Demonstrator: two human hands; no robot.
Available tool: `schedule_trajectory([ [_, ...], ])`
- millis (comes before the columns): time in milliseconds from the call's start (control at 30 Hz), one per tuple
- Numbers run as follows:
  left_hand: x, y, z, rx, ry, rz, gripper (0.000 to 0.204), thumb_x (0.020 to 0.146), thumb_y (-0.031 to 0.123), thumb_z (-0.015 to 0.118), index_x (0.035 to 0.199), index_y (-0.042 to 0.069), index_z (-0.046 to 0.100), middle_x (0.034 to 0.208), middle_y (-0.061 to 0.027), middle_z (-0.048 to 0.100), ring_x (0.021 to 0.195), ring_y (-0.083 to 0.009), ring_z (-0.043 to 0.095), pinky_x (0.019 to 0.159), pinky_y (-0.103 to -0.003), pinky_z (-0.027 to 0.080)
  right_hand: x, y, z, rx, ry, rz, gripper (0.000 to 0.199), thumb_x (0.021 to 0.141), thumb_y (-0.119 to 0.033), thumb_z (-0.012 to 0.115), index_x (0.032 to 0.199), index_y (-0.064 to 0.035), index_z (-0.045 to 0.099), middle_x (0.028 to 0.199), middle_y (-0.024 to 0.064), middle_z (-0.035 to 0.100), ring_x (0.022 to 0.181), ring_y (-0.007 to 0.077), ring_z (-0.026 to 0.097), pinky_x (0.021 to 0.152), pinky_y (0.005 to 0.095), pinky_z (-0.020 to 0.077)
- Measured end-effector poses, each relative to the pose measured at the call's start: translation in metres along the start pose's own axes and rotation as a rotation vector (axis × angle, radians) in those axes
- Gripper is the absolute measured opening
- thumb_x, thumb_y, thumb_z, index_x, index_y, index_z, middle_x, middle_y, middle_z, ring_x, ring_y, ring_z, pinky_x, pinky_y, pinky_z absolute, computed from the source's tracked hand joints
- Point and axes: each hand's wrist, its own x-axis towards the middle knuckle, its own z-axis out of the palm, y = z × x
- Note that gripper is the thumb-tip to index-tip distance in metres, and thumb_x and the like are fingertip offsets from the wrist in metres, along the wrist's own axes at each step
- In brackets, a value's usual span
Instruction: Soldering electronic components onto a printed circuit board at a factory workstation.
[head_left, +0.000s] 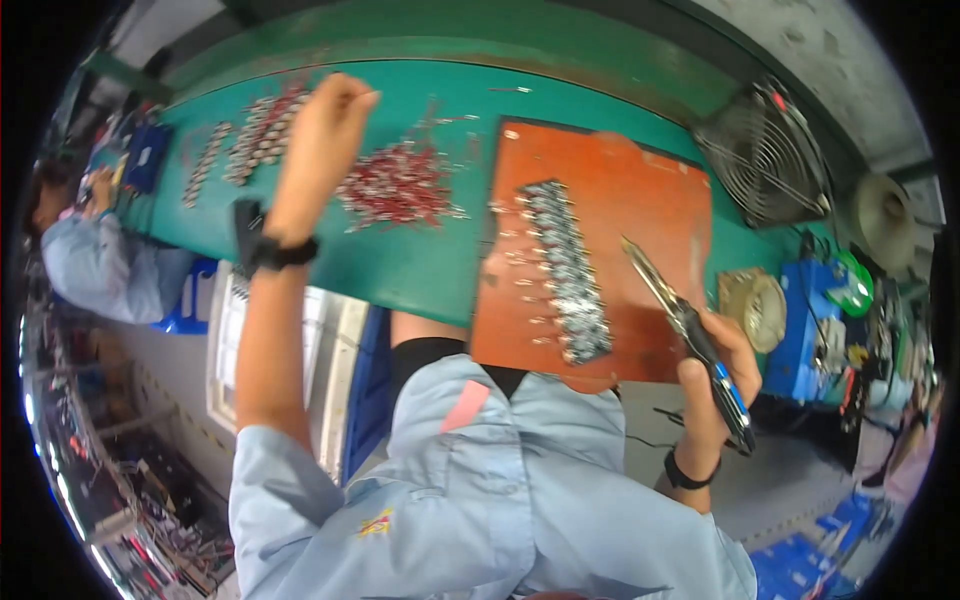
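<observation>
My left hand (335,125) is raised over the far left of the green bench, fingers pinched together; whatever is between them is too small to make out. Beside it lies a pile of small red leads with silvery ends (400,185). Under and left of the hand are rows of small round metal parts (262,135). In my right hand (725,365) is a soldering iron (690,330) with a dark and blue handle, its pointed metal tip slanting up and left above the orange mat (640,190). Left of the tip, apart from it, a dark strip of silvery parts (565,270) lies on the mat.
A round-grilled fan (765,160) stands at the back right. Nearer are a cream-coloured spool (755,310) and a blue box (800,330) with a green reel (852,283). A co-worker (105,255) sits at the far left. A white-framed crate (340,370) stands below the bench edge.
</observation>
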Motion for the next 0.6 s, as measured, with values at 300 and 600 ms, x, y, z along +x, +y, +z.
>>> schedule_trajectory([
  [300,-0.141,0.148,-0.004,-0.875,-0.318,-0.310,0.014,0.087,-0.002,0.063,0.101,-0.006,0.061,0.091,-0.0095,0.065,0.080,-0.0114,0.065,0.068,-0.022,0.052,-0.022,-0.013,0.011,0.391,-0.057,0.249,0.055,0.085,-0.017,0.069,0.129,0.0064,0.045,0.102,0.0146,0.064,0.091,0.0174,0.064,0.081,0.0312,0.0523],
  [600,-0.165,0.178,0.054,-1.106,-0.426,-0.396,0.009,0.089,0.002,0.064,0.094,-0.004,0.061,0.087,-0.0065,0.066,0.076,-0.0098,0.064,0.066,-0.022,0.053,-0.027,-0.017,0.028,0.494,-0.159,0.251,0.050,0.085,0.002,0.063,0.132,0.0035,0.044,0.098,0.0102,0.063,0.083,0.0124,0.062,0.075,0.0267,0.0513],
])
